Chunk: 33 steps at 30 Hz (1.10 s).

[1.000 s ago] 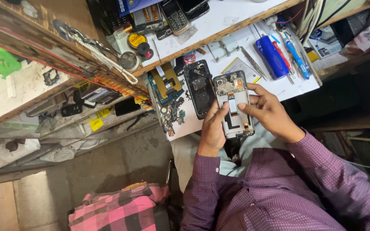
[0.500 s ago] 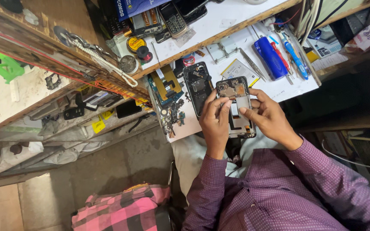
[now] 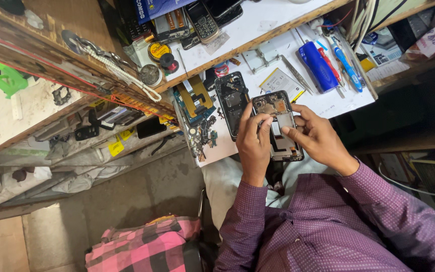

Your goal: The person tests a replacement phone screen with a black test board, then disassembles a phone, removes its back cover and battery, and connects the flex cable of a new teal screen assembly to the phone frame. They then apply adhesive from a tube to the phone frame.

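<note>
Fingers (image 3: 250, 118) of the left hand (image 3: 254, 146) curl closed around the left edge of an opened phone frame (image 3: 278, 126), the thumb pressed on its face, while the right hand (image 3: 318, 138) closes on the frame's right edge with its thumb laid across the middle and its fingertips hooked over the upper corner. The frame is held between both hands just above the near edge of the white worktop (image 3: 328, 103), its top end over the worktop and its lower end over the person's lap; its bare circuit board shows at the top and a pale rectangular bay below. Just left of the frame, touching the left hand's fingers, a second dark phone body (image 3: 231, 100) lies on the worktop with its insides exposed. Further left of the frame sit a green circuit board with yellow strips (image 3: 195, 100) and a scatter of small parts (image 3: 205, 138). Up and to the right of the frame lie a small white card (image 3: 277, 80), a blue-handled tool (image 3: 317, 65) and a blue pen-shaped tool (image 3: 346, 63). Well above the frame, on a raised white shelf (image 3: 258, 22), rests an old keypad phone (image 3: 202, 20). Below the frame the purple checked shirt sleeves (image 3: 328, 226) fill the view, and far to the lower left lies a pink checked cloth (image 3: 147, 244).
</note>
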Motion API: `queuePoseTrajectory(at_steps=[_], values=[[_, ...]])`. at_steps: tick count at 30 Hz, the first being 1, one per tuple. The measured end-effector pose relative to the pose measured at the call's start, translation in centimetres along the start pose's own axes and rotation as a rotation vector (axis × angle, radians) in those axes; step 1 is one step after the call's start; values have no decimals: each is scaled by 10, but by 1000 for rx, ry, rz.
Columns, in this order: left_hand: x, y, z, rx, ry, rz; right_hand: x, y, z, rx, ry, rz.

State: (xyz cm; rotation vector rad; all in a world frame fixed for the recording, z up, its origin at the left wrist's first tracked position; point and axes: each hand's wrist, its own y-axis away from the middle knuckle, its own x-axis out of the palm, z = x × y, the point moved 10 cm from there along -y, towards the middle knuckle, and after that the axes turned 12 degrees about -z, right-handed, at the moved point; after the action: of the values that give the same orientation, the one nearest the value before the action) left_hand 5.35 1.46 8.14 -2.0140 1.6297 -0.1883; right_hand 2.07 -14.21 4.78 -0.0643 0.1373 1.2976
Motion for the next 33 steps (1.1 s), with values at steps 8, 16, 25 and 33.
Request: queuePoseTrajectory(at_steps=[8, 16, 25, 33], values=[[3, -2, -8, 75, 15, 29, 0, 0, 16, -49, 162, 10], [8, 2, -3, 72, 18, 71, -1, 1, 3, 7, 167, 23], [2, 1, -7, 136, 86, 48, 2, -1, -13, 92, -159, 60], [12, 3, 6, -5, 76, 132, -5, -5, -14, 108, -214, 53]])
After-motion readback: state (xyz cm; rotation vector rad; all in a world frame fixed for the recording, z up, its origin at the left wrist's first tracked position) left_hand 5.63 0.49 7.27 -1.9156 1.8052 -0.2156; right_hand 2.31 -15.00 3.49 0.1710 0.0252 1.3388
